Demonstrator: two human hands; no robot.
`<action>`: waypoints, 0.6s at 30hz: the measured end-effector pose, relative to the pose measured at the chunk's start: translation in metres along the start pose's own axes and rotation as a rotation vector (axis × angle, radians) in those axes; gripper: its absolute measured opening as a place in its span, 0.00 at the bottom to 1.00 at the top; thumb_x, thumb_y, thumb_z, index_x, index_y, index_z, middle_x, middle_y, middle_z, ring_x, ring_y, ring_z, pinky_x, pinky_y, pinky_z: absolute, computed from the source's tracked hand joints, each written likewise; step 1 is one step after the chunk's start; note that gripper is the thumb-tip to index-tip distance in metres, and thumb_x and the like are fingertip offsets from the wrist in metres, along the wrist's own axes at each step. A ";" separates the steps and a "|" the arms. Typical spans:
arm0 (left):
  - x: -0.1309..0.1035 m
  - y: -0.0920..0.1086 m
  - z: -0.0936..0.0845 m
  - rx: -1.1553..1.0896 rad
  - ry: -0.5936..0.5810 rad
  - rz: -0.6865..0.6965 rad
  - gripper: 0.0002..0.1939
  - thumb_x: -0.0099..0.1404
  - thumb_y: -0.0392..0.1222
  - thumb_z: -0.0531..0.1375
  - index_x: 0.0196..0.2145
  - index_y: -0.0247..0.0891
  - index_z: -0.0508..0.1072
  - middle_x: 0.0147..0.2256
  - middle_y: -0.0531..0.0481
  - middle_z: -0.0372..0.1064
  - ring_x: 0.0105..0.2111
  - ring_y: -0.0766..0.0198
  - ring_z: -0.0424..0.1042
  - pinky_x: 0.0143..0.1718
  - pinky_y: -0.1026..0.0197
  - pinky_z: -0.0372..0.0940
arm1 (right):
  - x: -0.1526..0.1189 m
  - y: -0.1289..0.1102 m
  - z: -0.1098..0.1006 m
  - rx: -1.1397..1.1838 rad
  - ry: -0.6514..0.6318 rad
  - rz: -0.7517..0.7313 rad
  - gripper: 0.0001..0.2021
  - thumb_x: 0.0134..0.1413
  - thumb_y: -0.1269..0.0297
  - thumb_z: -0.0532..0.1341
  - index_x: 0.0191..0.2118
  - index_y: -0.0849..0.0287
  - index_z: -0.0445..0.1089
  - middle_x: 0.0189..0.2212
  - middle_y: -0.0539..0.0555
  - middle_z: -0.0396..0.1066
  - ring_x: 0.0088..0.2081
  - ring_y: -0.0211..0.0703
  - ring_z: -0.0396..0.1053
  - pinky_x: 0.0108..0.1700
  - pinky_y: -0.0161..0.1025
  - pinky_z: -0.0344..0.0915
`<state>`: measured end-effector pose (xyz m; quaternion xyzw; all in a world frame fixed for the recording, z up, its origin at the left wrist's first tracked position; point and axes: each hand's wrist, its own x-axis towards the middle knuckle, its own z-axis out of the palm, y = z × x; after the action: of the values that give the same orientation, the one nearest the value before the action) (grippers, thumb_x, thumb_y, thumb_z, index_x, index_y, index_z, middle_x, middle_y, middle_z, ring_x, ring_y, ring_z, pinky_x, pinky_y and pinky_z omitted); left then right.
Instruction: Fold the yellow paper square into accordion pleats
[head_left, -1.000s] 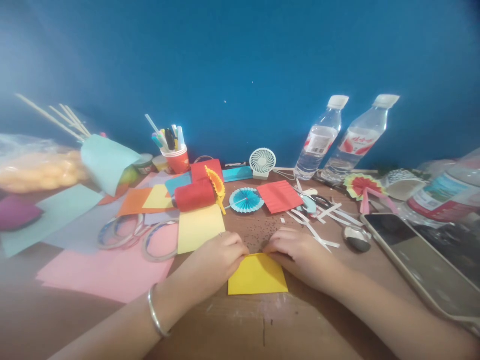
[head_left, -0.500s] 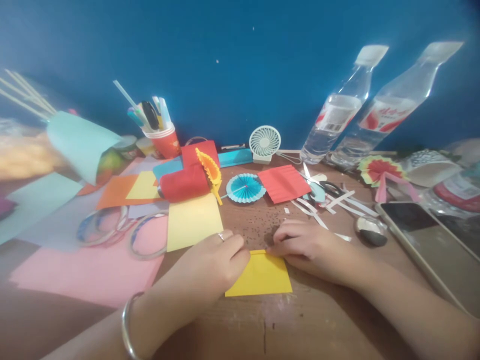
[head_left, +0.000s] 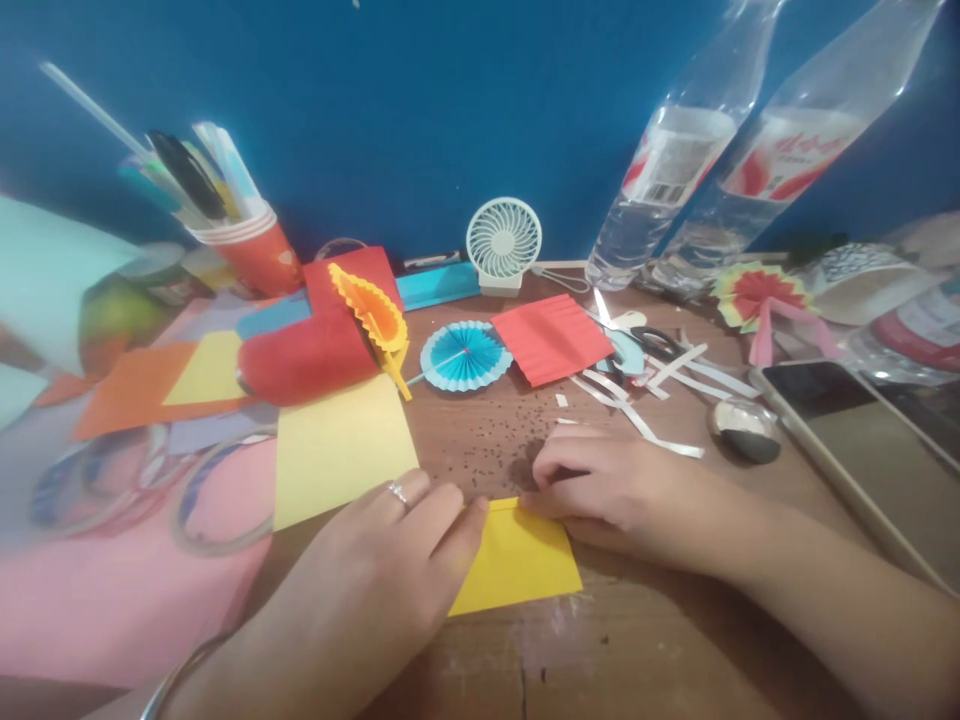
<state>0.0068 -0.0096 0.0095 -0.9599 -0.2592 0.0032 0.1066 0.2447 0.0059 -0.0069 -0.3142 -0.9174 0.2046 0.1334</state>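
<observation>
A sheet of yellow paper (head_left: 521, 560) lies on the wooden table, with a narrow folded strip along its far edge. My left hand (head_left: 397, 550), wearing a ring, is closed at the far left corner of the sheet, thumb and fingers on the fold. At the far right corner my right hand (head_left: 611, 490) pinches the same folded edge, its fingers curled. Just beyond lie small dark specks. A blue pleated paper fan (head_left: 466, 356) and a pleated red paper (head_left: 553, 338) rest farther back.
Pale yellow paper (head_left: 345, 445), tape rolls (head_left: 225, 490) and pink sheets (head_left: 142, 600) lie left. Behind stand a cup of pens (head_left: 255, 250), a small fan (head_left: 504, 240) and water bottles (head_left: 667, 180). To the right are scissors (head_left: 611, 325), paper strips (head_left: 637, 420) and a phone (head_left: 855, 460).
The view has shifted closer and tilted down, so the background things sit differently. Both hands stay at the yellow paper's folded far edge; the left thumb is straighter along it.
</observation>
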 end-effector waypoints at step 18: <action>0.006 -0.003 0.000 -0.028 0.095 -0.035 0.22 0.62 0.26 0.39 0.30 0.39 0.71 0.24 0.50 0.64 0.23 0.62 0.61 0.21 0.60 0.57 | 0.000 0.011 -0.011 0.001 -0.039 -0.040 0.10 0.55 0.73 0.55 0.34 0.57 0.74 0.27 0.52 0.64 0.32 0.41 0.60 0.32 0.38 0.59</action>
<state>0.0108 -0.0037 0.0102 -0.9557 -0.2708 -0.0478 0.1053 0.2543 0.0172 -0.0026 -0.2917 -0.9258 0.2085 0.1197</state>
